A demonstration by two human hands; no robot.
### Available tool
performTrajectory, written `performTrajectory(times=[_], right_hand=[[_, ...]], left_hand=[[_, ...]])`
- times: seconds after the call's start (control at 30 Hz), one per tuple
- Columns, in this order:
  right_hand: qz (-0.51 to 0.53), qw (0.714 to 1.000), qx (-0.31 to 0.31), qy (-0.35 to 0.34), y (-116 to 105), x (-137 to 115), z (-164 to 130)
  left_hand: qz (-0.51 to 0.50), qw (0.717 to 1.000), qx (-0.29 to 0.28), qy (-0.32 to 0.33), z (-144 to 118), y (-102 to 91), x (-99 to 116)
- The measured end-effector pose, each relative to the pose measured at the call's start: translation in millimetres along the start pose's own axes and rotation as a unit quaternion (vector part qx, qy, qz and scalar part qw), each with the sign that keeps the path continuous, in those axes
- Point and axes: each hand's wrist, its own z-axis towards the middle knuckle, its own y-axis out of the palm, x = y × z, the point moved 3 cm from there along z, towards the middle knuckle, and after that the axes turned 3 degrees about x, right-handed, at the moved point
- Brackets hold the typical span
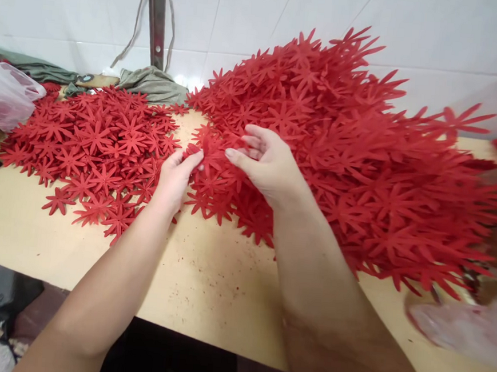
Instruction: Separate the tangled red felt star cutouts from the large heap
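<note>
My left hand [176,174] is closed in a pinch, thumb on top, on a red flower-shaped cutout [210,151] with long narrow petals. This cutout is slightly blurred and overlaps others of the same colour behind it. Just to the right, my right hand [270,162] is held with thumb and fingers apart and the fingers slightly curled; I see nothing gripped in it. It hovers over the near left edge of a large heap of red flower cutouts [297,115]. A lower pile of similar cutouts [93,133] spreads beside my left hand.
Under everything is a pale wooden table [206,286] with red crumbs. Plastic bags lie at the left [12,93] and right [469,329]. Grey-green cloth [153,85] and a metal upright [156,21] are by the tiled wall. A dark object [5,290] is below the table's left edge.
</note>
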Motion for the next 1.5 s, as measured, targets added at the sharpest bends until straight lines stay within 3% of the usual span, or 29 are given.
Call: performTrajectory(times=[0.1, 0.23, 0.3, 0.43, 0.63, 0.83, 1.07, 1.27, 1.5], right_hand=[[-0.014, 1.0, 0.012, -0.009, 10, -6, -4], [0.039, 0.994, -0.101, 0.028, 25, -16, -12], [0.049, 0.991, -0.114, 0.042, 28, -15, -13], [0.02, 0.996, -0.078, 0.05, 30, -6, -12], [-0.014, 0.999, -0.045, -0.017, 34, -2, -12], [0.029, 1.0, 0.006, -0.002, 31, 0, -8], [0.032, 0.998, -0.004, 0.059, 30, -4, -9], [-0.034, 0.999, -0.015, 0.037, 29, -7, -12], [0.113, 0.98, -0.141, 0.08, 37, -14, -18]], left_hand=[[-0.002, 0.999, -0.031, -0.021, -3, 5.1, -5], [-0.014, 0.998, -0.044, -0.036, -2, 4.7, -7], [-0.007, 0.998, -0.049, -0.034, -2, 4.5, -7], [0.031, 0.999, -0.033, 0.012, -4, 5.9, -4], [0.082, 0.991, -0.043, 0.097, -5, 9.5, -3], [0.152, 0.986, -0.018, 0.064, -3, 6.9, -5], [0.059, 0.997, -0.033, 0.047, -7, 8.3, 1], [-0.005, 0.998, -0.068, -0.003, -7, 9.0, -1], [-0.038, 0.998, -0.045, -0.01, -3, 5.7, -5]])
